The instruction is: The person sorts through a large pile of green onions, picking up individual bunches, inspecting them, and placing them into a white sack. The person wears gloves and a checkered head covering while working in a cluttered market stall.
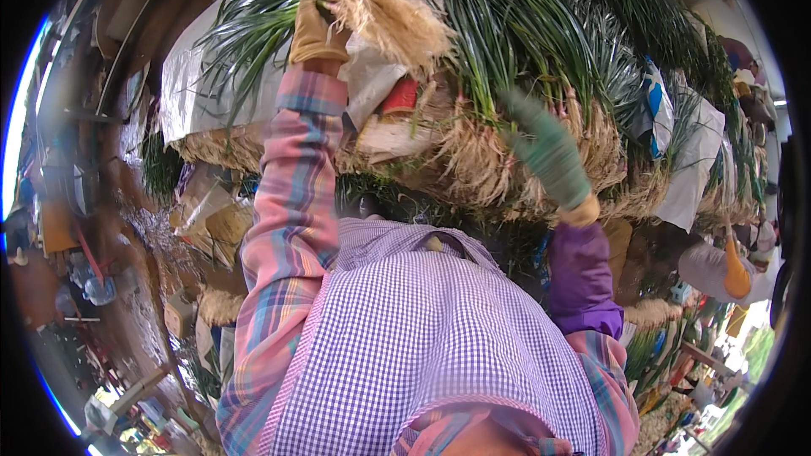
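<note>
My left hand [320,19], in a tan work glove, grips a bunch of green-leaved plants at the stems. Its leaves [260,31] fan out to the left and its pale, stringy roots [393,16] hang to the right. In a green glove and blurred by motion, my right hand [548,152] is over the roots of the plants heaped before me; its fingers are blurred and whether they hold anything cannot be told. Beside it, to the left, are loose plants with tangled roots [478,158]. Long green leaves [500,19] spread away behind them.
A pale plastic sheet [209,88] covers the left end of the heap. A red object [400,98] lies between my hands. More leafy bunches [633,6] and a blue-and-white bag [657,107] are on the right. A person in an orange glove [737,266] is at the far right.
</note>
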Action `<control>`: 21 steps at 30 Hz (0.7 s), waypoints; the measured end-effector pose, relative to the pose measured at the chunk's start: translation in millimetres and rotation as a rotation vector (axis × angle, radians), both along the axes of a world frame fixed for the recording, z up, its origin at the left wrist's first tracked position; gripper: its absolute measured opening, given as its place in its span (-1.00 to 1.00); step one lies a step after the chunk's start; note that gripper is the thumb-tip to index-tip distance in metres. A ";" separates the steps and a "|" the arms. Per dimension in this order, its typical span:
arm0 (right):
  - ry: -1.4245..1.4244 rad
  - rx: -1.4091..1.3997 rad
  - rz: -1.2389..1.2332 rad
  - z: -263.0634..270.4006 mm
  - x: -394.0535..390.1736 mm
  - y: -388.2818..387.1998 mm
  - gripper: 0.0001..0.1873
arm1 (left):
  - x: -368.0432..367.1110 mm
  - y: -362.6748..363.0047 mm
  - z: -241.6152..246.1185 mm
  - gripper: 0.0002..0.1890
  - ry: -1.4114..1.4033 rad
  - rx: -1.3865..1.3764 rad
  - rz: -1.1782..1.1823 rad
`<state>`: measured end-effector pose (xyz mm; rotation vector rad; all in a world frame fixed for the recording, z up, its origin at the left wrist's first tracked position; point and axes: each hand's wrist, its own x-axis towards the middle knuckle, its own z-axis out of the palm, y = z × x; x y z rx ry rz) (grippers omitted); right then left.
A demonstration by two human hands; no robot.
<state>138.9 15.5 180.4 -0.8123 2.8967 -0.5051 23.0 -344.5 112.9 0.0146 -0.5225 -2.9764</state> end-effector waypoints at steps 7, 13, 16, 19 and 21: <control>0.178 -0.667 0.439 37.1 -58.7 -174.6 -0.61 | 38.0 -45.1 29.4 -0.69 0.091 0.020 -0.284; -0.051 -0.524 0.604 -50.4 6.7 -193.8 -0.86 | 47.1 -124.3 30.4 -0.57 0.044 -0.013 -0.283; -0.376 -0.197 0.397 -103.8 42.8 -141.3 -0.89 | 39.1 -199.5 15.3 -0.42 0.078 -0.067 -0.398; -0.401 0.196 -0.016 -132.0 68.8 -97.7 -0.82 | 36.8 -267.2 -19.1 -0.41 -0.001 -0.231 -0.378; -0.647 -0.038 -0.249 -141.1 81.6 -82.6 -0.74 | 42.4 -298.0 -46.4 -0.50 -0.099 -0.395 -0.396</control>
